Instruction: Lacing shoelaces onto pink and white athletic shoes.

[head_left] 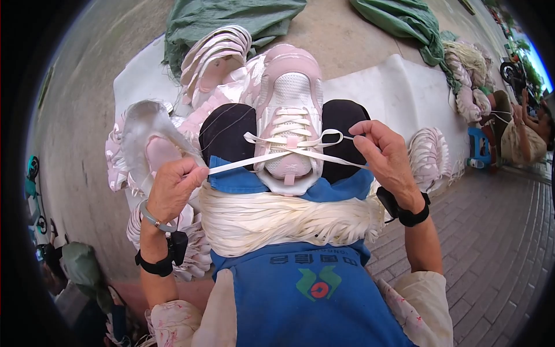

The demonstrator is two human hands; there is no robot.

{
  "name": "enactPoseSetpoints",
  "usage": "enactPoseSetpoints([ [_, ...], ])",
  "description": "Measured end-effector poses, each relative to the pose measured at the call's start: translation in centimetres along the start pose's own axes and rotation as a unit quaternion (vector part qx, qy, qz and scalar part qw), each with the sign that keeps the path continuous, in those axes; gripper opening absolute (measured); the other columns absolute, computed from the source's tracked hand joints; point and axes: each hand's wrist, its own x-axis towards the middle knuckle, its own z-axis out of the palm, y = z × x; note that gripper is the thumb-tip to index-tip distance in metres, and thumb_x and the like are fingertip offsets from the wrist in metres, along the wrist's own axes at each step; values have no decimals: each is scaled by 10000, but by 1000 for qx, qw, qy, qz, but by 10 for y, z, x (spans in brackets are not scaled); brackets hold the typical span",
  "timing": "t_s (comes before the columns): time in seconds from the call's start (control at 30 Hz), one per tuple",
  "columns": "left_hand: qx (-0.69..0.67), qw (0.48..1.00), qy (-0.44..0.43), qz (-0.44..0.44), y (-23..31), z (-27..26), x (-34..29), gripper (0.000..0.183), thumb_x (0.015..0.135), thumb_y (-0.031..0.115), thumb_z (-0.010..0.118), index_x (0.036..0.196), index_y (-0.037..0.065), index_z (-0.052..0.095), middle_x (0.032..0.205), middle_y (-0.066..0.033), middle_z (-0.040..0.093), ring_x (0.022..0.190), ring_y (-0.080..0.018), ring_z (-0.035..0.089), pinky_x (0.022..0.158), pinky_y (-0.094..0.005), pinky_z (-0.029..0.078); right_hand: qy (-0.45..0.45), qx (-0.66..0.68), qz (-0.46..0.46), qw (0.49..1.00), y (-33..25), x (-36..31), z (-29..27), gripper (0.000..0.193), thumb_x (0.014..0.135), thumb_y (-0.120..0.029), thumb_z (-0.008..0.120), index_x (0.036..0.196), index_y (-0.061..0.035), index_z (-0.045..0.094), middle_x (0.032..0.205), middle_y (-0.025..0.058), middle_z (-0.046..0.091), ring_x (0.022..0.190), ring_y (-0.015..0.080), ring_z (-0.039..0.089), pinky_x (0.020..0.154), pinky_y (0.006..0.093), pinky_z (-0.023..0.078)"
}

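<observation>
The left hand has its grip closed, thumb against fingers, on a white lace pulled out sideways from a pink-and-white shoe. The right hand has its grip narrowed to thumb and forefinger, pinching a lace tip beside a small loop. The shoe sits between the person's knees, toe pointing away, just beyond a bundle of cream laces lying across the blue apron

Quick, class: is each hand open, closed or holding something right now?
Left hand: closed, holding a white lace.
Right hand: fingers curled beside a lace tip; whether they grip it cannot be told.
</observation>
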Motion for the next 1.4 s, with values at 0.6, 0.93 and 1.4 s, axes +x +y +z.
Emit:
enactPoseSetpoints([
  [0.6, -560, 802, 205, 35, 23, 12, -7, 405, 1012, 269, 429, 652, 84, 451, 721, -52, 550, 761, -210, 594, 866, -406, 496, -174, -39, -22, 984, -9, -31, -21, 184, 935, -82, 509, 1081, -23, 604, 677, 49, 597, 600, 122, 545, 570, 283, 446],
  [0.93, -160, 978, -89, 100, 31, 19, -6, 158, 927, 170, 602, 860, 54, 517, 699, 25, 495, 610, -93, 489, 558, -226, 363, -281, -89, -8, 956, -22, -41, -26, 83, 874, -102, 595, 911, -29, 610, 651, 101, 586, 564, 211, 560, 559, 317, 449],
  [1.4, 275, 913, 91, 286, 49, 37, 3, 120, 806, 19, 637, 926, 24, 631, 819, -131, 640, 802, -310, 602, 721, -391, 467, -136, -211, -173, 952, -7, -25, -6, 61, 865, -101, 604, 875, -44, 584, 743, 85, 571, 634, 301, 591, 554, 384, 458],
])
